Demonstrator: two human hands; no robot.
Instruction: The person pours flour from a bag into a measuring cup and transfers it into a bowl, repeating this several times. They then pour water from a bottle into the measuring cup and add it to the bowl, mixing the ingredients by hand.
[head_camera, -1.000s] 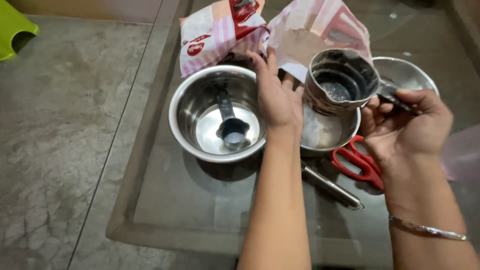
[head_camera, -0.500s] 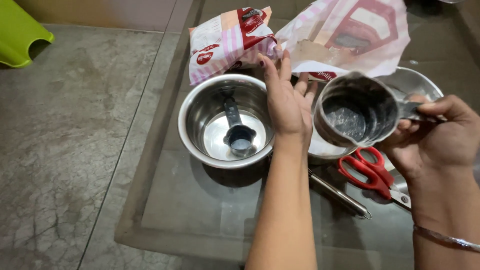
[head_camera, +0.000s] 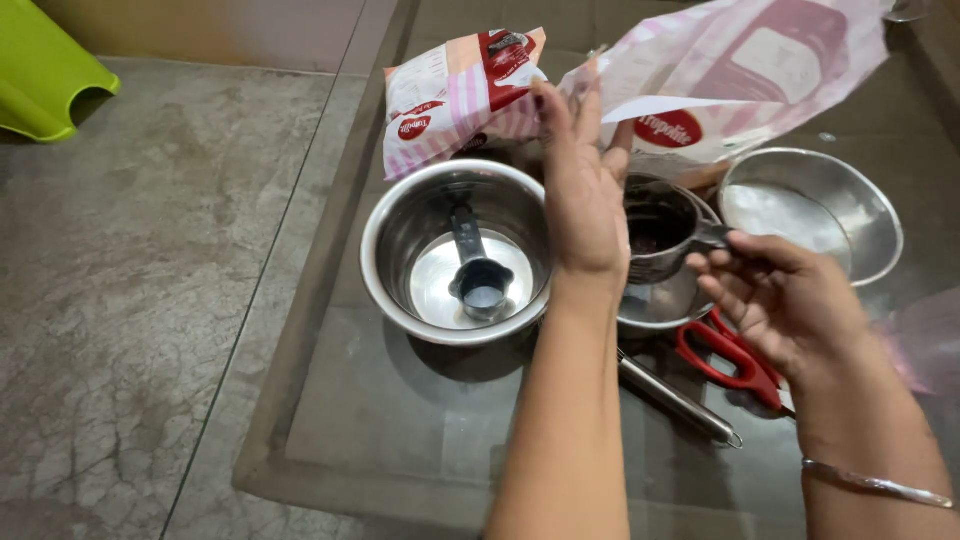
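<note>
The metal measuring cup (head_camera: 660, 235) sits tilted above a shallow steel dish (head_camera: 655, 305), between the two hands; the right hand (head_camera: 780, 300) pinches its short handle, fingers closed around it; the left hand (head_camera: 583, 190) is raised with fingers fairly straight, touching the edge of the big pink-and-white packet (head_camera: 740, 80) that hangs over the cup; whether it truly grips the packet I cannot tell. To do this well, I'd judge, keep the cup level and directly under the packet's mouth, and lift the packet slowly. Around it: a steel bowl (head_camera: 400, 230) with a small scoop (head_camera: 478, 285) inside, just left; a second packet (head_camera: 460, 95) behind; another steel plate (head_camera: 860, 215) to the right; red scissors (head_camera: 725, 355) and a steel rod-like handle (head_camera: 675, 395) crowding the glass desk (head_camera: 400, 440) under the right wrist.
</note>
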